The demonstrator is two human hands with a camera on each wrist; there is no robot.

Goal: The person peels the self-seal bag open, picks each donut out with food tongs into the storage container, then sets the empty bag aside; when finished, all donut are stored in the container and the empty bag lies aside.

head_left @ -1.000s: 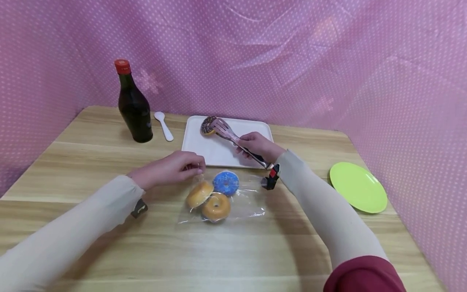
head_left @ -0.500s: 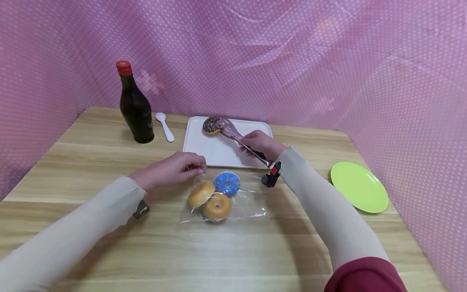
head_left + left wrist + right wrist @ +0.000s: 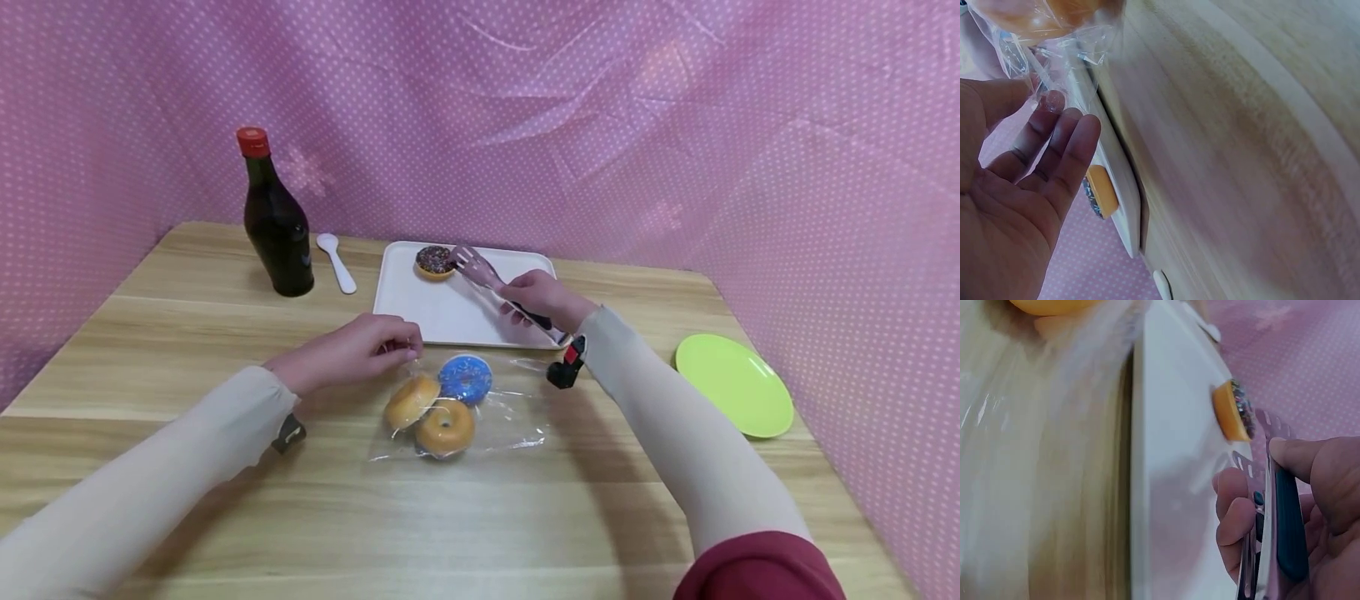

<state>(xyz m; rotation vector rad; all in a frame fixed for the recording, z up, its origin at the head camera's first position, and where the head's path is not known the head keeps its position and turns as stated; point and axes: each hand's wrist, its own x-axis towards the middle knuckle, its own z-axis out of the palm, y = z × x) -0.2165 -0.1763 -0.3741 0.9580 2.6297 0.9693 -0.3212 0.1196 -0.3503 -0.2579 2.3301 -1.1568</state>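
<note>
My right hand (image 3: 543, 298) grips a pair of slotted metal tongs (image 3: 1270, 506) with dark handle grips, low over the white tray (image 3: 442, 321). The tongs' two ends stand apart, beside the right edge of a chocolate donut with sprinkles (image 3: 434, 262). That donut lies flat at the tray's far left. With thumb and fingertip, my left hand (image 3: 352, 350) pinches the edge of a clear plastic bag (image 3: 1094, 47) in front of the tray. Inside the bag are a blue donut (image 3: 466, 379) and two plain donuts (image 3: 446, 427); something blue shows beneath one.
A dark bottle with a red cap (image 3: 276, 225) stands at the back left, next to a white spoon (image 3: 337, 262). On the right lies a green plate (image 3: 735, 385). A pink dotted cloth (image 3: 480, 125) hangs behind the wooden table (image 3: 450, 525).
The tongs have drawn off the chocolate donut to the right and opened. The donut, tilted before, now lies flat on the tray. My left hand keeps its pinch on the bag.
</note>
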